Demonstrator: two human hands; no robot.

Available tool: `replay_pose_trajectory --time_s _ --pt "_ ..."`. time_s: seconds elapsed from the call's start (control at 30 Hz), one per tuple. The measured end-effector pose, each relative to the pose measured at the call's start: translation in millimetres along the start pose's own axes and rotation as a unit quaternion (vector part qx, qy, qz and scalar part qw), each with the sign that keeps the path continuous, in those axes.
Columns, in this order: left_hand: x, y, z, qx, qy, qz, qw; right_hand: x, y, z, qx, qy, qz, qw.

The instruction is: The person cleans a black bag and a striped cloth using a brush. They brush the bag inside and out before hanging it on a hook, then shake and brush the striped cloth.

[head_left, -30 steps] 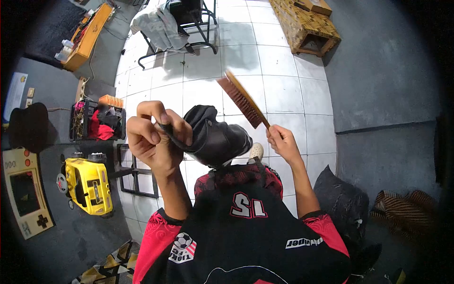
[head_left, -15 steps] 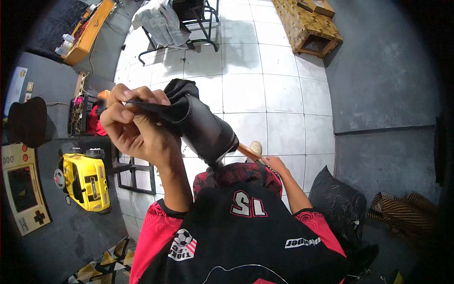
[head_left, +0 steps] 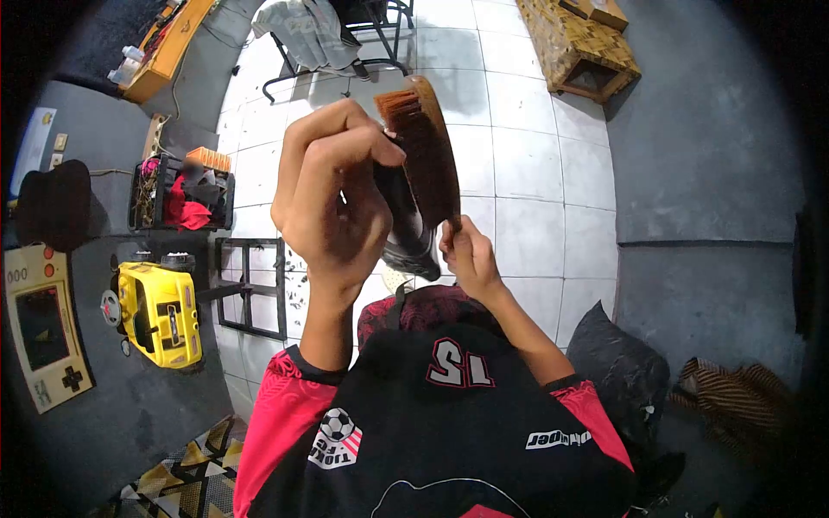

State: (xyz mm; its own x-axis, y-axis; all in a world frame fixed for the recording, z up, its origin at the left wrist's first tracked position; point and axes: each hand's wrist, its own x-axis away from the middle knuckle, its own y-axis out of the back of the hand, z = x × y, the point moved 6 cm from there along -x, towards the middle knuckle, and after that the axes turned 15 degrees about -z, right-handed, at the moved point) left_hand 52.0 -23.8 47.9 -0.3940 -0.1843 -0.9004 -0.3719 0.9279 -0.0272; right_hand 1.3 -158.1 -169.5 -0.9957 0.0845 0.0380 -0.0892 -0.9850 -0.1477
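Note:
My left hand (head_left: pixel 332 194) is raised in front of my chest, fingers curled closed around the upper end of a black leather shoe (head_left: pixel 400 207). The shoe hangs with its toe down and towards me, and the hand hides part of it. A brush (head_left: pixel 442 151) with a curved wooden back and brown bristles stands upright along the shoe's right side, bristles facing it. My right hand (head_left: pixel 471 259) grips the lower handle end of this brush, fingers wrapped round it.
White floor tiles (head_left: pixel 527 164) spread ahead. A yellow toy car (head_left: pixel 160 315) and a black metal frame (head_left: pixel 250 289) are at left, near a black crate (head_left: pixel 147 203). A woven box (head_left: pixel 579 52) stands far right; a black cushion (head_left: pixel 617 363) lies at near right.
My right hand has risen with the brush from near my lap to the shoe's side. My left hand has moved right and turned the shoe steeper.

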Motion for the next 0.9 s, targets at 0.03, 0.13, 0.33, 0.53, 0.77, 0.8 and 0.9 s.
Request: replay_pose_trajectory --time_s 0.03,0.13,0.33,0.53,0.77,0.8,0.9 --pt "0 3 0 0.024 0.010 -0.009 1.000 -4 3 -11 0.043 0.000 -0.015 0.999" --pt "-12 14 -9 0.110 0.014 -0.071 0.991 -16 31 -85 0.219 -0.062 -0.028 0.973" --pt "-18 22 -12 0.006 -0.048 -0.058 0.997 9 136 -249 0.615 -0.239 0.102 0.744" --pt "1 10 -9 -0.017 0.080 0.063 0.995 -17 122 -165 0.490 -0.011 -0.056 0.870" --pt "11 6 -9 0.007 0.083 0.108 0.991 1 25 15 -0.169 -0.103 0.119 0.973" --pt "10 7 -11 0.001 0.071 0.104 0.992 1 22 12 -0.162 -0.107 0.147 0.970" --pt "5 21 -14 0.021 0.018 0.033 0.999 -8 57 -76 -0.102 -0.209 0.088 0.969"
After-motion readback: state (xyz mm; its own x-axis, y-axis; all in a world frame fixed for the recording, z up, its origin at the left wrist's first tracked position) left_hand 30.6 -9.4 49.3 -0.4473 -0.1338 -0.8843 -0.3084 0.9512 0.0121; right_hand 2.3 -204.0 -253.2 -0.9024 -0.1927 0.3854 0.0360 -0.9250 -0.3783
